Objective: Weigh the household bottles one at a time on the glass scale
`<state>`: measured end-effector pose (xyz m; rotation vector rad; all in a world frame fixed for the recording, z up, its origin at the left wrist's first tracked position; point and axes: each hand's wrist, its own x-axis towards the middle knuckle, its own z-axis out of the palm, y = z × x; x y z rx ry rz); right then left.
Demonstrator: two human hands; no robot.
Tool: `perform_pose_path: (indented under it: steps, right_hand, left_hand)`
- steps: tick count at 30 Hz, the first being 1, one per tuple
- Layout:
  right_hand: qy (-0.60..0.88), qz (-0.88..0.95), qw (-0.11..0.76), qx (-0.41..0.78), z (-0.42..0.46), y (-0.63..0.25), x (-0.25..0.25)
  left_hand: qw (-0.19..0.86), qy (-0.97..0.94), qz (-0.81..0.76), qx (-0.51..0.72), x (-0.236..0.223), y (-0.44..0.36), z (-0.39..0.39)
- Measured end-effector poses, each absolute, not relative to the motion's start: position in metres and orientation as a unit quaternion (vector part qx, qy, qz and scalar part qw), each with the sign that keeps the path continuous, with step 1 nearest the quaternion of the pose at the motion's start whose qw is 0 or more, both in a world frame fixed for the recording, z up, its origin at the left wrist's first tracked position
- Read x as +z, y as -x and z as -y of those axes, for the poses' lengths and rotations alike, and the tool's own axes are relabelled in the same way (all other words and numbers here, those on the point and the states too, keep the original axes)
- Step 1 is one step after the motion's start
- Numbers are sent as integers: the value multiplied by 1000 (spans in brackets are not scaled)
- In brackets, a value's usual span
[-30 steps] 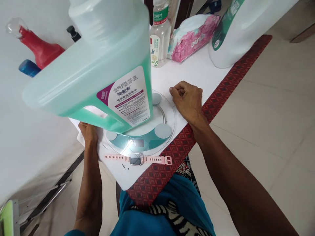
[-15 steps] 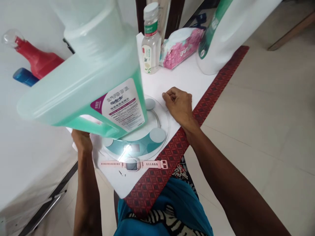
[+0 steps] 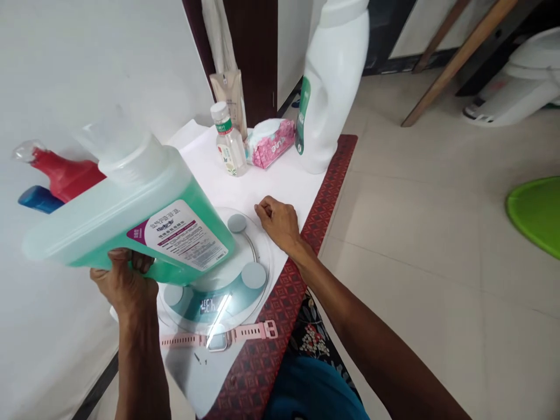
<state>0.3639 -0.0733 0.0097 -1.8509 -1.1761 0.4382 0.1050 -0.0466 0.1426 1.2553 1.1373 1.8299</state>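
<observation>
A large jug of green liquid [image 3: 153,192] with a white label stands over the round glass scale [image 3: 205,300]; its base hides much of the plate. My left hand [image 3: 126,280] is closed round the jug's handle, thumb on the near side. Digits glow on the scale's display, partly washed out by glare. To the right of the scale, my right hand [image 3: 280,221] rests on the white tabletop [image 3: 201,157] in a loose fist, with nothing showing in it. A pink-strapped watch [image 3: 217,338] lies along the scale's near edge.
Behind stand a clear bottle [image 3: 231,153], a beige tube [image 3: 230,96], a pink tissue pack [image 3: 273,143] and a tall white bottle [image 3: 336,76]. Red and blue bottle tops [image 3: 65,175] show behind the jug. A red patterned border [image 3: 328,192] edges the table's right side.
The view has shifted, so the table sits lower and more left. My left hand now grips the jug's handle rather than being mostly hidden under it. Digits have appeared on the display.
</observation>
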Motion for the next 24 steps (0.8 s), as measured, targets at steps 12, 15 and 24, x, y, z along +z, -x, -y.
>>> perform_pose_path:
  steps: [12,15,24]
  right_hand:
    - [779,497,338,181,76,-360,22]
    - [778,501,337,172,77,-361,19]
    - [755,498,391,170,76,-363,3]
  left_hand:
    - [270,-453,-398,751,165,-187,-121]
    - [303,-428,-458,718,157,-218,-149]
    - [342,-440,-446,701,114,-261,-193]
